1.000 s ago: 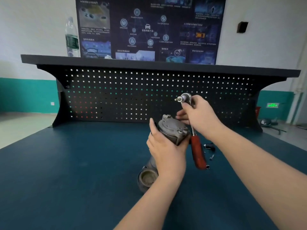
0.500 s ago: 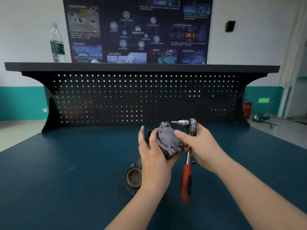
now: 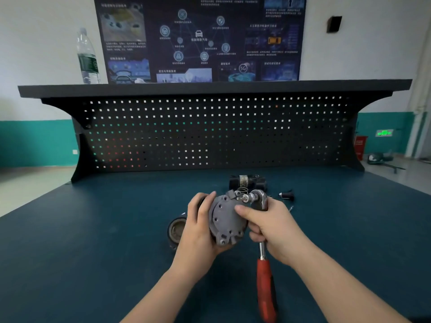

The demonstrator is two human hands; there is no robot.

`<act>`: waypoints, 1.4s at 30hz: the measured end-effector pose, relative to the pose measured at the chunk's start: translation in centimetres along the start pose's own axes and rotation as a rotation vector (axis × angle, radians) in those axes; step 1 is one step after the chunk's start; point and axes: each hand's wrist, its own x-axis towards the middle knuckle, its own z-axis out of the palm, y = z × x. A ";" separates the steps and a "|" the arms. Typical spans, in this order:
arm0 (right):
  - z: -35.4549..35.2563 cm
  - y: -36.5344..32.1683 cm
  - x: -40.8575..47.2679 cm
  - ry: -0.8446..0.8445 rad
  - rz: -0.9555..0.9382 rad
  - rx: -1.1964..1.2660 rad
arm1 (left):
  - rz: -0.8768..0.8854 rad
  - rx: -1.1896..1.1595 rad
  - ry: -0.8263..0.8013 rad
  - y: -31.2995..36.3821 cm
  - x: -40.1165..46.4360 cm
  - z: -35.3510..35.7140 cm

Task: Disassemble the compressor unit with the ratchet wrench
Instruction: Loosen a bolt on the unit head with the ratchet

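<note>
**Ratchet set against the compressor's upper edge**

Under both hands spreads the dark blue bench mat (image 3: 93, 241), and beyond the hands rises the black pegboard back panel (image 3: 210, 131) with a shelf on top. A clear water bottle (image 3: 87, 57) stands on that shelf, far up and to the left of the hands.

The left hand (image 3: 198, 231) wraps its fingers around the grey compressor unit (image 3: 225, 220), holding it with its round bolted face turned toward the right hand. The right hand (image 3: 275, 227) grips the ratchet wrench (image 3: 262, 229) near its head, thumb pressed against the compressor face; the red handle hangs down below that hand. The wrench's bit meets the unit's upper edge.

Just left of the left hand lies a round metal ring part (image 3: 176, 230). Beyond the right hand sit a dark cylindrical part (image 3: 247, 181) and a small black piece (image 3: 286, 195).
</note>
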 end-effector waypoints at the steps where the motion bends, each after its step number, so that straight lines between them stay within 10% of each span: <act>1: 0.2 0.2 0.0 -0.008 0.033 0.058 | 0.000 0.025 -0.024 -0.5 -0.3 -0.1; 28: 4.6 4.1 1.1 0.194 0.169 -0.005 | -0.062 -0.103 -0.487 -4.6 -2.5 -2.5; 42: 1.2 3.1 -2.7 0.030 0.384 0.495 | -0.141 -0.065 -0.250 -5.1 -3.8 -3.8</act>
